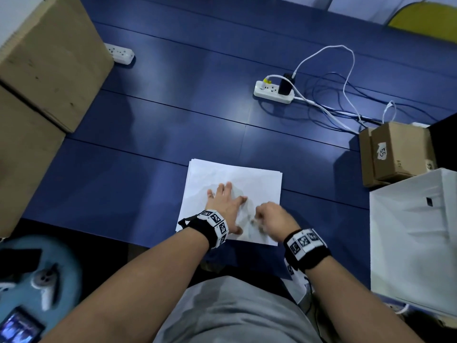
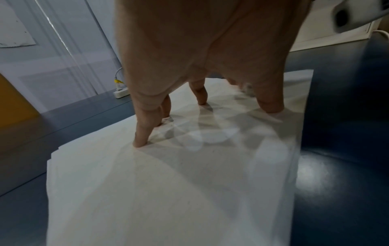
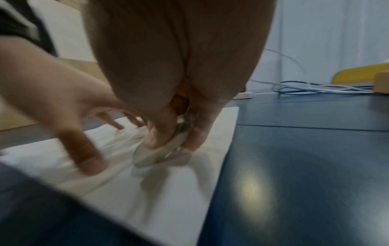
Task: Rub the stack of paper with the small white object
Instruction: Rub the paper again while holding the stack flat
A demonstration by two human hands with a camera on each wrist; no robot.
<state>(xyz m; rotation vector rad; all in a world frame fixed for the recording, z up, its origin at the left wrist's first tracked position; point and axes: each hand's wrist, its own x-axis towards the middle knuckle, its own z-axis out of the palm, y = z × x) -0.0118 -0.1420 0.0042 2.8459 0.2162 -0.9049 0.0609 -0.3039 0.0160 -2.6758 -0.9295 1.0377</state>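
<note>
Blue table (image 1: 173,120) carried the paper (image 1: 247,177); my left hand (image 1: 226,203) pressed it flat-fingered, my right hand (image 1: 270,216), at 3 o'clock, pinched the eraser (image 3: 160,154).

Blue table (image 1: 173,100) — paper stack (image 1: 247,177), two power strips (image 1: 273,91), cardboard boxes (image 1: 395,152), cables (image 1: 346,105).

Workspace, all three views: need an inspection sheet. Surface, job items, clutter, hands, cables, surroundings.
Surface: blue panelled floor, glare patches.
Job's things: stack of paper flat, edges slightly fanned; small white object on the sheet, blurred.
Clutter: small cardboard box marked 55; controller on a blue cushion.
Hands: left hand spread, fingertips pressing the paper; right hand pinching the white object.
Cables: two power strips, white and blue cables loose.
Surroundings: large cardboard boxes, white box, yellow chair.
</note>
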